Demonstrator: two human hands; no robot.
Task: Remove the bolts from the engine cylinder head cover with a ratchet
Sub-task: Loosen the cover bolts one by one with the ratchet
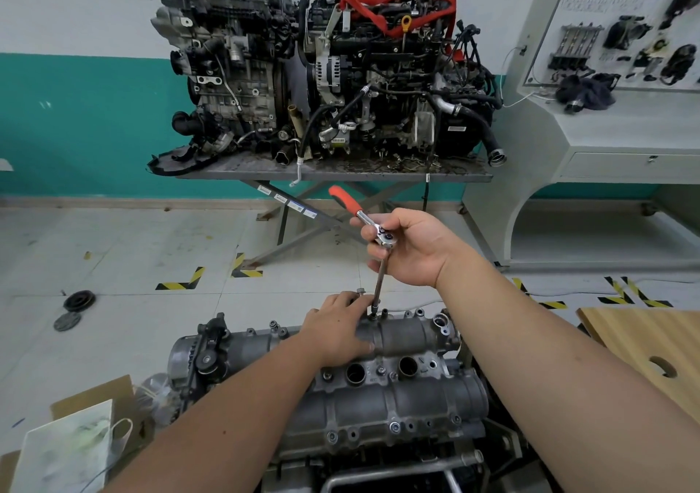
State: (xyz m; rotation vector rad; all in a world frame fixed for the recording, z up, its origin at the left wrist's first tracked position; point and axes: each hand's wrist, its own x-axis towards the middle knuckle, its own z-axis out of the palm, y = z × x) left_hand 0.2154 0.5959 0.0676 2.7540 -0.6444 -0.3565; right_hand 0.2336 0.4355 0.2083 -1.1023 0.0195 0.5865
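Cylinder head cover (382, 390) sits low in the centre of the view, on the engine in front of the person, between a paper bag (72, 451) on the left and a wooden board (644, 345) on the right.

Right hand (413, 246) grips the ratchet (363, 218) at its head, fingers curled round the head and the top of the extension bar (380, 284); the red handle points up and to the left, free of the hand. The bar runs down, slightly tilted, to a socket seated at a bolt hole on the far edge of the cover.

Left hand (341, 326) lies on the cover top, thumb spread on the casting, fingertips just beside the socket. A loose bolt (360, 292) stands at those fingertips; pinched or merely touched, cannot tell.

Judgement: step in hand is a far-edge bolt, spun by hand at the ratchet head. Several near-edge flange bolts (394, 426) are still seated, so the task is well short of done. Next move calls for keeping the bar square on the bolt and lifting the bolt out.
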